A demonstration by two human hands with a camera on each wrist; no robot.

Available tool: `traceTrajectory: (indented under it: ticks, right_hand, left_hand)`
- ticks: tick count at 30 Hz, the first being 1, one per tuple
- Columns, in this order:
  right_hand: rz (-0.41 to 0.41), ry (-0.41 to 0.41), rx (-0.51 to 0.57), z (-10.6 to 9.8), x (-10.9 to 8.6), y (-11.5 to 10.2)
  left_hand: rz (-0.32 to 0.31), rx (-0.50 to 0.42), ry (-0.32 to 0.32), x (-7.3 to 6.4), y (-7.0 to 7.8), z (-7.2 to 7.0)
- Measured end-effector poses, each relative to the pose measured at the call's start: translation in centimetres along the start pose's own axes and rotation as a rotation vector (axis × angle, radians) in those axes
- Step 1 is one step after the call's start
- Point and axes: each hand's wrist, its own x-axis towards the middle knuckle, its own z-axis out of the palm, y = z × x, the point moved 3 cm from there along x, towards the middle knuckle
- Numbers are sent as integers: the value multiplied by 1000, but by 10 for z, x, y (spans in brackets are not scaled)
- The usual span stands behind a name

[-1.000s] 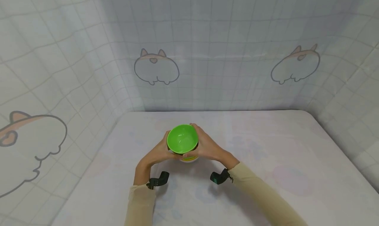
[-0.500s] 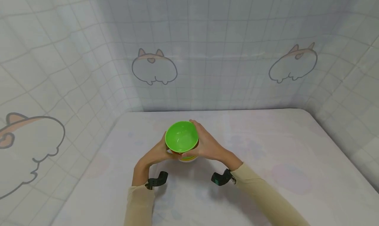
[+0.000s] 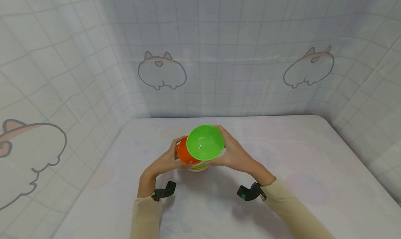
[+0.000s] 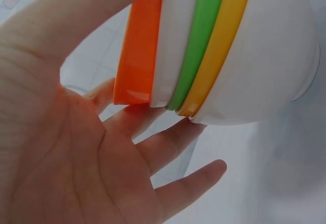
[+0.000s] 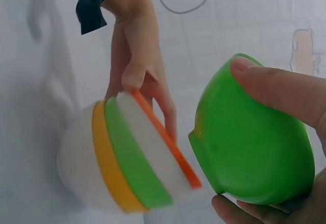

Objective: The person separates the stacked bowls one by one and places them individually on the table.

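My right hand grips a bright green bowl between thumb and fingers. In the right wrist view that green bowl is clear of the stack, its foot facing the other bowls. My left hand holds the side of a nested bowl stack, thumb near the rim and fingers on the opposite side. On top sits an orange bowl. Below its rim come a white bowl, a green one, a yellow one, and a larger white bowl outermost.
The bowls are over a table with a pale patterned cloth. Grid-patterned curtains with cartoon animal prints stand at the back and sides. Each wrist wears a black camera mount, such as the right one.
My right hand has raised the green bowl off the stack and moved it to the right. The orange bowl beneath is now exposed. My left hand stays at the stack.
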Motion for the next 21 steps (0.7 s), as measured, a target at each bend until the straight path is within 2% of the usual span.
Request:
traceTrajectory:
  ticks: [3,7,15,21]
  right_hand:
    - [17,21,-38,-8,-10,1]
    - [89,65,-105,-19,-25,8]
    - [220,158,-178,-42,-56,54]
    - [255,170,-163,-52,-71,66]
  left_hand:
    - [0,-12,-7,0,0,0]
    - [-11,-2,-2,0,0,-1]
    - [-25,26,11,0,0,0]
    - [-39,40,17,-2,-1,0]
